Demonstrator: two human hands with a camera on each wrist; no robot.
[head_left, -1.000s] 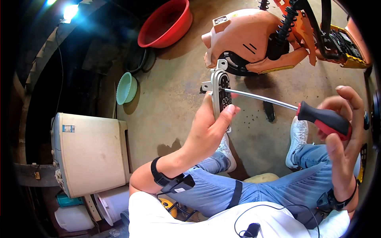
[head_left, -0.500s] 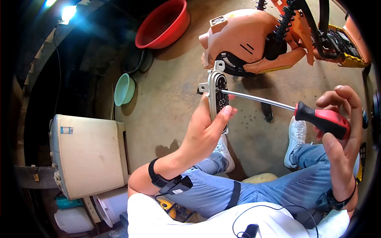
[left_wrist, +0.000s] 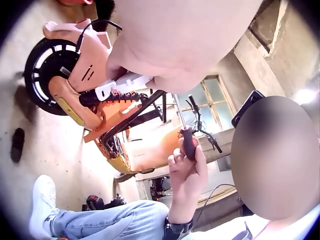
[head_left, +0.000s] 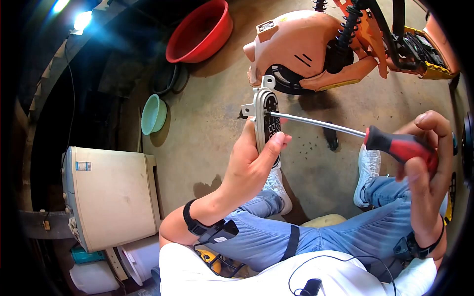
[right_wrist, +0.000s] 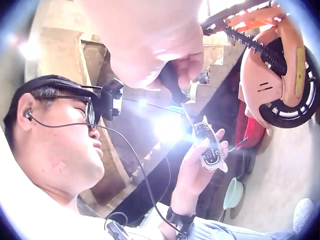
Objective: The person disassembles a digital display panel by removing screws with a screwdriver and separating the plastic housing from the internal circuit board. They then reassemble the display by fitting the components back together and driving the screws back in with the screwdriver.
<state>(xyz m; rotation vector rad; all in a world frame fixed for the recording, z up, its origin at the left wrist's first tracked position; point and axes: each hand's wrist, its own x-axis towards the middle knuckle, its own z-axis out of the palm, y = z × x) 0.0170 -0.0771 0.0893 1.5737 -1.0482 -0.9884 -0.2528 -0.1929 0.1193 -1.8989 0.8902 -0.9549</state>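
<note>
Grey concrete floor point(head_left: 190, 133) stretches between the boxy cream appliance point(head_left: 116, 197) at left and the left hand point(head_left: 253, 160), whose curled fingers and thumb grip the near half of an oval, white-rimmed black panel point(head_left: 271, 104). The panel's far bracket shows near the salmon-orange scooter point(head_left: 301, 44). At right, the right hand point(head_left: 434, 185) curls round a black-and-red-handled steel screwdriver point(head_left: 395, 143), its tip at the panel's face.

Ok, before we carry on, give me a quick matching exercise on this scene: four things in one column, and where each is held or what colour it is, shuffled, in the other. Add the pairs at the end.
Things
1. screwdriver
2. oval panel
3. large basin
4. small basin

Places and colours
A. held in the left grip
B. pale green, on the floor
C. held in the right grip
D. red, on the floor

Right pairs
1-C; 2-A; 3-D; 4-B
</note>
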